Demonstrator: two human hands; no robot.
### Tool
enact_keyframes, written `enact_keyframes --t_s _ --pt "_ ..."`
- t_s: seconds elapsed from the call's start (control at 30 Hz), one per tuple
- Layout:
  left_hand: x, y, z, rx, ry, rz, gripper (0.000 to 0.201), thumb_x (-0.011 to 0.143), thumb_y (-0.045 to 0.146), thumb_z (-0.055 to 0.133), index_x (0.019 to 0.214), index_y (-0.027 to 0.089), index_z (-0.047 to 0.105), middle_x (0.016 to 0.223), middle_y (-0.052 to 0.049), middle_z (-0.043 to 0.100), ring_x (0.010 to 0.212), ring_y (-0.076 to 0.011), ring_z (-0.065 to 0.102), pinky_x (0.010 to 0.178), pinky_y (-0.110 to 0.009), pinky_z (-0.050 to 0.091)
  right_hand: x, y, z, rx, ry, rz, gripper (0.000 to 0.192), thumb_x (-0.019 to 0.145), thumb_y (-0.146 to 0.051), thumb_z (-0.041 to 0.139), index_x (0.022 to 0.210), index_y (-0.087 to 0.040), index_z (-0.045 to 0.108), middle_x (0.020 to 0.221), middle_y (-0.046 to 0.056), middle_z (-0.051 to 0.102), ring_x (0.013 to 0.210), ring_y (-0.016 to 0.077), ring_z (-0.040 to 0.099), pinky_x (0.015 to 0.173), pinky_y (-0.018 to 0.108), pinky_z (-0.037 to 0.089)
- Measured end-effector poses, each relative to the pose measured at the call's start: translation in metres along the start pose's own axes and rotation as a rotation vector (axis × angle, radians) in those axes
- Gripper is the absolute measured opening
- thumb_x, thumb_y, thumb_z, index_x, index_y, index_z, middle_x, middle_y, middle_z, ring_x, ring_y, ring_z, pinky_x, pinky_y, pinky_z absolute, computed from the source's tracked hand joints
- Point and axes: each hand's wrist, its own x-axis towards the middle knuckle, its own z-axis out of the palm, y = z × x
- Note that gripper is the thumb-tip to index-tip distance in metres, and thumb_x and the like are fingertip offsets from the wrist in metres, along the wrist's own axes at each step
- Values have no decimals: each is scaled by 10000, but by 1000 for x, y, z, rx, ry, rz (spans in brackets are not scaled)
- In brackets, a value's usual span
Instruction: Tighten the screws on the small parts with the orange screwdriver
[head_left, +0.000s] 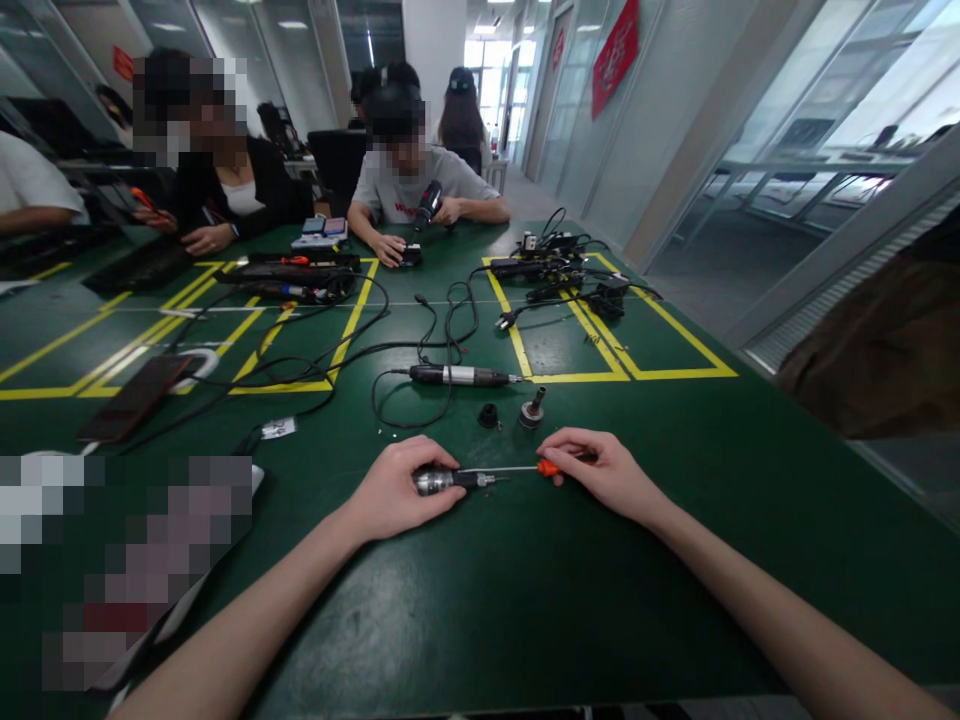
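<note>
My left hand (396,488) is closed around a small black and silver power tool (450,480) lying on the green table (525,600). My right hand (600,470) grips an orange-handled screwdriver (550,467), its thin shaft pointing left at the tool's silver front end. Just beyond my hands lie a small black cap (488,415) and a short grey chuck part (533,409).
A second electric screwdriver (457,376) with a coiled black cable lies further back. A dark phone (135,398) rests at the left. Yellow tape marks boxes holding cables and adapters (559,270). Two people sit across the table with tools in their hands. A brown object (877,350) intrudes at right.
</note>
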Motion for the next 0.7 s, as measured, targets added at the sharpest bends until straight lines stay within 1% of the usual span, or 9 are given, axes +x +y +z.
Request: enact_keyframes --t_s 0.07,0.23,0.33,0.43,0.5,0.6,0.7 --pt "0 0 0 -2 -2 0 145 837 283 773 938 180 757 891 -47 768 811 -192 717 750 -293 551 0 1 0 24 4 2 434 826 -609 761 902 -183 752 800 75 772 691 202 716 696 346 601" --pt "1 2 0 -18 -15 -9 137 835 278 772 933 183 761 894 -46 770 810 -192 717 750 -291 547 -1 0 0 3 49 -27 428 760 -576 833 928 -190 756 784 69 768 726 221 720 703 354 594" --pt "1 2 1 -23 -4 -7 126 816 257 783 917 184 759 884 -43 769 800 -188 713 743 -285 543 -2 -3 0 -32 41 -37 442 784 -613 805 918 -195 759 788 74 771 727 228 722 692 359 592" --pt "1 1 2 -23 0 -4 118 808 238 789 908 182 759 870 -36 767 780 -179 709 732 -278 538 -3 -5 1 -54 35 -36 522 860 -708 677 895 -192 749 703 61 751 685 227 719 682 368 593" --pt "1 0 2 -21 3 3 121 810 241 795 908 179 759 864 -34 766 770 -175 706 732 -276 536 -2 -6 1 -81 34 -28 577 873 -751 627 864 -186 746 657 52 731 650 216 708 666 359 589" --pt "0 0 3 -21 13 11 135 814 261 806 907 177 758 864 -34 767 767 -175 705 740 -280 536 -2 -6 2 -82 31 -25 604 823 -776 672 855 -179 755 715 74 756 667 218 721 683 358 605" --pt "0 0 3 -24 7 7 142 819 274 807 909 177 757 874 -39 769 777 -180 707 742 -283 535 -3 -5 0 -51 71 -24 614 745 -779 751 883 -181 764 758 92 775 716 242 747 715 375 624"
